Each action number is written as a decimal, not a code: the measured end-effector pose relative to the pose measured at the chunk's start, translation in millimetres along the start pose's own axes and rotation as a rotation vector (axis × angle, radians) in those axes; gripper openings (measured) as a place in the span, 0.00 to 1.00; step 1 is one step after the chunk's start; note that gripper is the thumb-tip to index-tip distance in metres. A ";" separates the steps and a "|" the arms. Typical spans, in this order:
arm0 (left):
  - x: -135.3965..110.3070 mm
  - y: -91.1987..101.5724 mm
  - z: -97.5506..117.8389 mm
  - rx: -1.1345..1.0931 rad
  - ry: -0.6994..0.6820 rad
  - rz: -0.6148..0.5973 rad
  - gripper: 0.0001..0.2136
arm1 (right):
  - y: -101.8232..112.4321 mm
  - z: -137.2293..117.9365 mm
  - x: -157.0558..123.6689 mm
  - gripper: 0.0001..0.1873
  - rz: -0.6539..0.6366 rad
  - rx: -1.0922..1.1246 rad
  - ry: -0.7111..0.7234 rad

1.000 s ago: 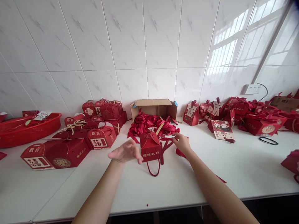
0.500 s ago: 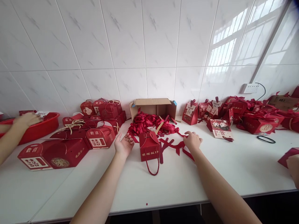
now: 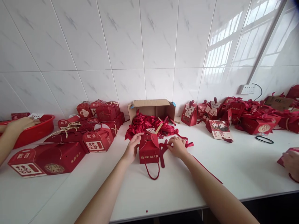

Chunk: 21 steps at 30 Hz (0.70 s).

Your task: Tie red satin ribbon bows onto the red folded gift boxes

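Observation:
A small red gift box [image 3: 149, 152] with gold lettering stands in front of me, its twisted red cord handle [image 3: 153, 178] hanging down onto the table. My left hand [image 3: 133, 147] is at the box's left side, fingers stretched along it and apart. To the right, my right hand [image 3: 177, 147] pinches a red ribbon [image 3: 207, 169], which trails under the wrist toward the table's front. Flat dark red strips [image 3: 163, 157] lie between that hand and the box. Behind the box, a heap of red ribbons [image 3: 146, 123] spills from an open cardboard carton [image 3: 151, 103].
Red gift boxes [image 3: 97, 141] are stacked on the left, beside a red basin [image 3: 43, 127] where another person's hand [image 3: 20, 126] rests. More ribboned boxes [image 3: 260, 123] crowd the right, with a black ring [image 3: 264, 140] nearby. Another person's hand [image 3: 291, 163] holds a red piece at the right edge.
My right hand has moved left toward the box, drawing the ribbon along. My left hand has come from beside the box up against its left side.

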<state>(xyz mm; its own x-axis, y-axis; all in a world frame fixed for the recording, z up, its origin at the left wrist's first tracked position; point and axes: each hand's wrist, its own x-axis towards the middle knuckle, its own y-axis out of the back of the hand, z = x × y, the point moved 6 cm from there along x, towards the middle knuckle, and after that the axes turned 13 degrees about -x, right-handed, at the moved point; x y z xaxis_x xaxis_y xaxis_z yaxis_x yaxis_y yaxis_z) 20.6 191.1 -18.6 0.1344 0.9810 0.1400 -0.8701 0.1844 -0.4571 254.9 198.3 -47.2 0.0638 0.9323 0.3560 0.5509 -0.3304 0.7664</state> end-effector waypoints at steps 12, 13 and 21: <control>-4.9 -12.9 5.3 0.447 -0.043 -0.101 0.16 | 30.3 -35.8 -15.4 0.14 0.041 0.660 -0.071; -4.8 -13.4 6.8 0.470 -0.035 -0.112 0.17 | 30.9 -38.0 -17.1 0.13 0.024 0.695 -0.078; -13.5 -24.4 19.5 0.594 0.031 -0.172 0.15 | 32.6 -48.5 -24.1 0.10 -0.076 0.809 -0.098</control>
<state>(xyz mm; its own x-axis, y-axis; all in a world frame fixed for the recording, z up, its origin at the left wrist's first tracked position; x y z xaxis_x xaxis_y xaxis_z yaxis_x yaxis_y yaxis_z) 30.8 172.1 7.8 0.3027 0.9430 0.1382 -0.9487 0.2843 0.1381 230.9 157.9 -4.9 0.0538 0.9690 0.2410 0.9843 -0.0920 0.1503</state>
